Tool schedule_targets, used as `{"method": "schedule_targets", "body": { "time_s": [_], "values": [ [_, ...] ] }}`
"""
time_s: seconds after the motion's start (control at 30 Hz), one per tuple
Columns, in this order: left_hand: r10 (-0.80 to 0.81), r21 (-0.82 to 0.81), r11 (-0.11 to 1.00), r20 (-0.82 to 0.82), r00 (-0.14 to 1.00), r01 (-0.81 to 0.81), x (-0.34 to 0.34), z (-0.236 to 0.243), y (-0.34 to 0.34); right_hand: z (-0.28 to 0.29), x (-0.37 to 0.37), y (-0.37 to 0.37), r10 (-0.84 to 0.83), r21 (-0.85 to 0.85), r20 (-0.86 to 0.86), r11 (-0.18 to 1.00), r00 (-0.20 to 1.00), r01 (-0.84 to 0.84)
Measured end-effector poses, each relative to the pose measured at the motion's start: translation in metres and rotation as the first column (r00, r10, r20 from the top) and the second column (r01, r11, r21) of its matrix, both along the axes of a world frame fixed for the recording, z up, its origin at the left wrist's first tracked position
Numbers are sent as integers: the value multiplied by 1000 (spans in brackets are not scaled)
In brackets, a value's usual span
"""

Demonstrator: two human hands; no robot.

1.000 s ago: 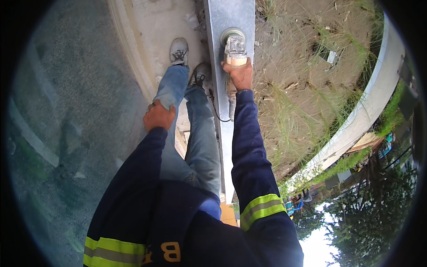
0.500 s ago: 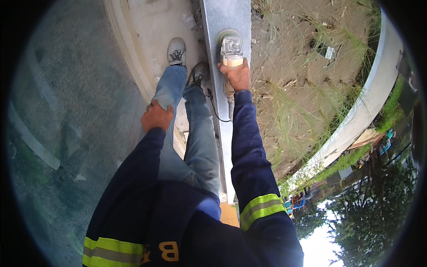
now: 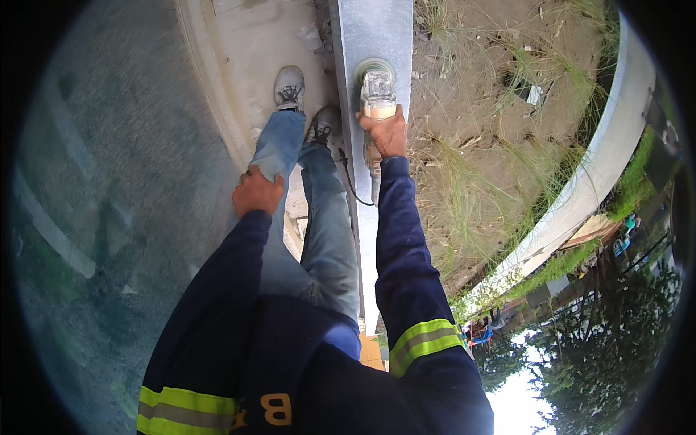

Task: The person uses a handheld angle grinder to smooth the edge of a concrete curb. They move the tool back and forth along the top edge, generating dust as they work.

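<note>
My right hand (image 3: 386, 133) is closed around the body of a dusty angle grinder (image 3: 378, 94). Its disc (image 3: 374, 65) sits on the pale grey stone slab (image 3: 362, 29), which runs lengthwise beside my legs. A black cord (image 3: 352, 188) hangs from the grinder's rear along the slab's left edge. My left hand (image 3: 257, 191) grips my left knee (image 3: 268, 163), with its fingers curled over the jeans. Both of my shoes (image 3: 290, 87) are on the dusty pavement left of the slab.
Dark asphalt (image 3: 116, 145) lies at the left beside a pale curb (image 3: 210, 94). Right of the slab is a dirt bed (image 3: 486, 109) with grass tufts and debris, bordered by a curved pale wall (image 3: 594, 167). Trees (image 3: 580, 348) and assorted objects show at the lower right.
The grinder and my right hand have moved a short way along the slab toward my body. My left hand stays on the knee, and the view has shifted slightly.
</note>
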State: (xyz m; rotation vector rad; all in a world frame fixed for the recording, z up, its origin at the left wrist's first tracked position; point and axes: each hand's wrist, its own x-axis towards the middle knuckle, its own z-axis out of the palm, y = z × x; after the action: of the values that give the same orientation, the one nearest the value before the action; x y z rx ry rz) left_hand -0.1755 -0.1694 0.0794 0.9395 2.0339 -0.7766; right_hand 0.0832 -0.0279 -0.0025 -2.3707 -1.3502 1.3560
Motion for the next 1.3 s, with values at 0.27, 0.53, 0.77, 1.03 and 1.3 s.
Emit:
{"method": "schedule_targets", "body": {
  "time_s": [0.27,0.53,0.77,1.03,1.3],
  "values": [
    [-16,-3,1000,9,1000,16,-1,-4,-1,-21,-5,52,-85,136,-127,985,988,102],
    [-17,7,1000,4,1000,17,-4,-3,0,-7,2,14,-46,56,-65,997,997,50],
    [-23,-3,1000,27,999,23,-2,-3,3,-23,-29,73,13,104,-64,995,998,-6],
    [-3,37,999,21,1000,2,-5,-7,-3,-26,5,91,-57,188,-81,979,995,72],
    [15,35,999,25,1000,-16,-7,-6,-4,-16,-27,75,42,84,-57,996,997,-37]
  ]
}}
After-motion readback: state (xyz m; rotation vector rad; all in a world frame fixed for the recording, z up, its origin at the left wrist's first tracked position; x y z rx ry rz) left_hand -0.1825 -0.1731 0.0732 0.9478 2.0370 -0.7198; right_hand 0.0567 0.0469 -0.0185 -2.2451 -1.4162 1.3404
